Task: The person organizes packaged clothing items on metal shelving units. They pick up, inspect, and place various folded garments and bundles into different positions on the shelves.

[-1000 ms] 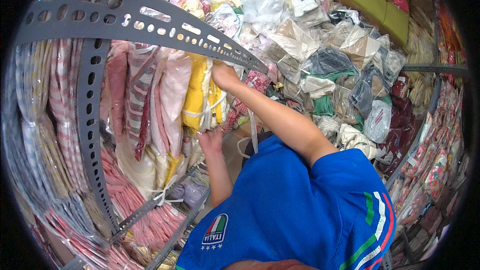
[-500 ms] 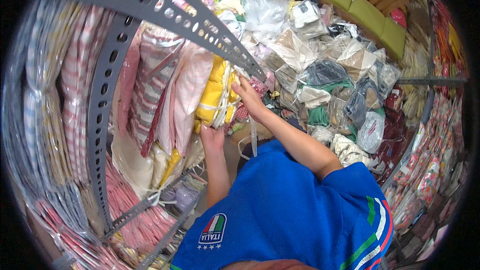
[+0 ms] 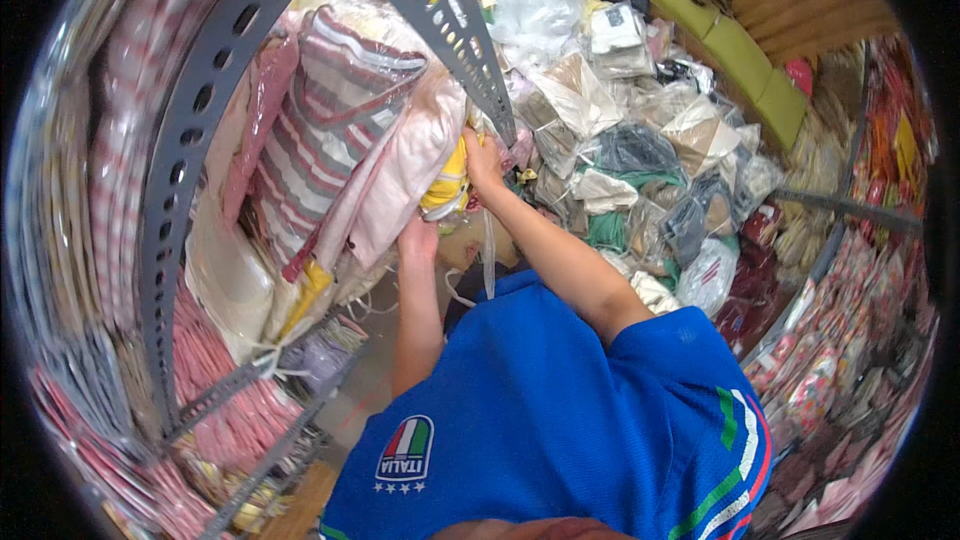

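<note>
- The heap of bagged clothes (image 3: 640, 155) lies just beyond the right arm; a dropped piece could be lost among it.
- The perforated metal bar (image 3: 418, 20) slants down near the right hand (image 3: 483, 162); lifting carelessly could scrape knuckles or snag plastic.
- The striped bundle (image 3: 320, 150) leans beside a pale pink garment (image 3: 405, 165); with little visible to brace them, both could slump if their neighbour is pulled away.
- The yellow bundle (image 3: 447, 188) sits between the hands, against the pink garment; the right hand appears closed on its outer side. The left hand (image 3: 418, 235) is at its underside, fingers hidden, so its grip cannot be told; weak support there could let the bundle sag.
- A pale strap (image 3: 489, 255) dangles below the right wrist and could catch the forearm.
</note>
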`<move>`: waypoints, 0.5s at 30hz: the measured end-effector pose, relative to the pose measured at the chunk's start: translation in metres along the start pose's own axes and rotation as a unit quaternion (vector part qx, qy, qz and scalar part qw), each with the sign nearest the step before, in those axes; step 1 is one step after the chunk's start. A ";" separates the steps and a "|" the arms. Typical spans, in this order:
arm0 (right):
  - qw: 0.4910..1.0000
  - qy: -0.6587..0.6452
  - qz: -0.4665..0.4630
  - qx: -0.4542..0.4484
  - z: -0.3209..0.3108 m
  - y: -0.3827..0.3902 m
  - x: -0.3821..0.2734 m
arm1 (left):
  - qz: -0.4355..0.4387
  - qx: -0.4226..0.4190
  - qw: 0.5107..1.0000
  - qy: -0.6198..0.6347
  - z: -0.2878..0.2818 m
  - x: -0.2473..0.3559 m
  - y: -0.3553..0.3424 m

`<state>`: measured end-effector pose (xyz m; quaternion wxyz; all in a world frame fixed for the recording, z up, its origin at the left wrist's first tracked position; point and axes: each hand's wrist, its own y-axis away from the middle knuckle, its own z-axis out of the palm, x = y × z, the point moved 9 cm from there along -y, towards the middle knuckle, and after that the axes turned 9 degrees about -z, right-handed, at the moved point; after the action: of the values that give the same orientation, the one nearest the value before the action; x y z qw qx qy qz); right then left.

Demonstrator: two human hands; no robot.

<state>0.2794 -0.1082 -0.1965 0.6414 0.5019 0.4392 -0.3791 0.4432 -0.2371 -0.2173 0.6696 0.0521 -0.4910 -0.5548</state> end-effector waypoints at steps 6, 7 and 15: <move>0.945 -0.078 0.255 -0.188 0.006 0.066 -0.023 | -0.006 0.055 0.996 -0.069 0.009 0.008 0.012; 0.940 -0.144 0.240 -0.195 0.020 0.070 -0.022 | 0.003 0.063 0.995 -0.083 -0.002 0.006 0.011; 0.941 -0.254 0.151 -0.164 0.050 0.043 0.062 | -0.028 0.193 0.953 -0.231 0.007 0.015 0.065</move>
<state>0.3484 -0.1514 -0.2360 0.8551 0.3371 0.2367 -0.3148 0.4819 -0.2213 -0.1646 0.4993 0.0649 -0.7284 -0.4646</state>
